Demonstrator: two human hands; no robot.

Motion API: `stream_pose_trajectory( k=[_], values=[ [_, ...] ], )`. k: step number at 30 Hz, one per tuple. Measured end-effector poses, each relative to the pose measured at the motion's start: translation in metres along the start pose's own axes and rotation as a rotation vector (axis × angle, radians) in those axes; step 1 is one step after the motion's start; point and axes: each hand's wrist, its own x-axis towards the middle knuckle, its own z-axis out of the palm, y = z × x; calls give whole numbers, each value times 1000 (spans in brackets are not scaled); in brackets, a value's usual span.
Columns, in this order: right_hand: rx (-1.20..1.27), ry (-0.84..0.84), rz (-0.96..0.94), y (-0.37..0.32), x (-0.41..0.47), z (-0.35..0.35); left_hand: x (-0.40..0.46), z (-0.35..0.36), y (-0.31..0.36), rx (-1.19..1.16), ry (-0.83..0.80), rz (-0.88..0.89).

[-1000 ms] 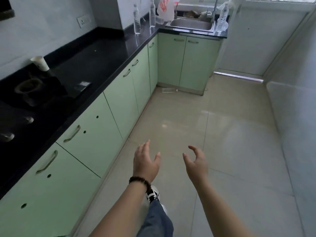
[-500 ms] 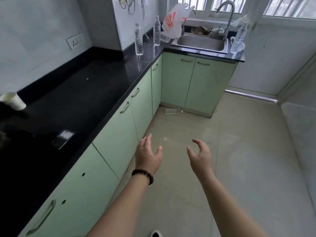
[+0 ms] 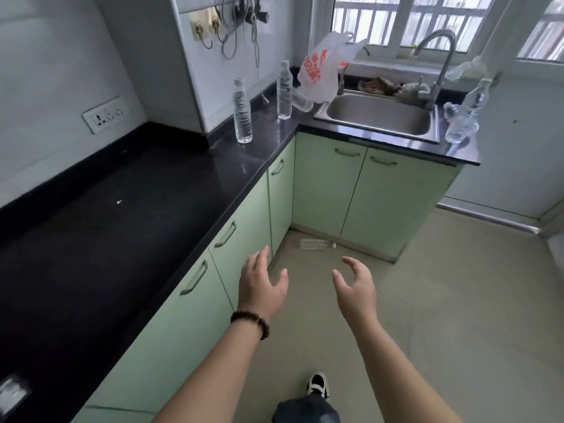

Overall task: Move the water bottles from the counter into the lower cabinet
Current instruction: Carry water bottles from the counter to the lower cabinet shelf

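Observation:
Two clear water bottles stand upright on the black counter [image 3: 128, 209] near its far corner: one [image 3: 242, 112] closer to me, one [image 3: 284, 91] farther back beside a third lying on its side [image 3: 302, 102]. More clear bottles [image 3: 464, 117] cluster right of the sink. One bottle [image 3: 317, 244] lies on the floor by the cabinet base. Pale green lower cabinet doors [image 3: 323, 184] are all closed. My left hand [image 3: 261, 283] and my right hand [image 3: 354, 285] hover over the floor, fingers relaxed, holding nothing, well short of the bottles.
A steel sink [image 3: 378, 116] with a tall tap [image 3: 439, 62] sits in the far counter. A white plastic bag with red print [image 3: 320, 71] hangs beside it. Wires dangle on the wall [image 3: 241, 25]. A small flat object [image 3: 12, 392] lies on the near counter. Tiled floor [image 3: 457, 300] stretches to the right.
The view has advanced along the counter toward the sink corner and tilted up; the bottles appear nearer. Both hands stay raised, open and empty in front of me.

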Motion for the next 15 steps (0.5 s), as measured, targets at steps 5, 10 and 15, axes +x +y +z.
stream_pose_trajectory(
  k=[5, 10, 15],
  values=[
    [11, -44, -19, -23, 123, 10, 114, 19, 46, 9, 42, -27],
    [5, -60, -31, -44, 214, 25, 201, 22, 63, 10, 104, -76],
    [-2, -112, -30, -55, 286, 64, 292, 22, 55, -49, 173, -128]
  ],
)
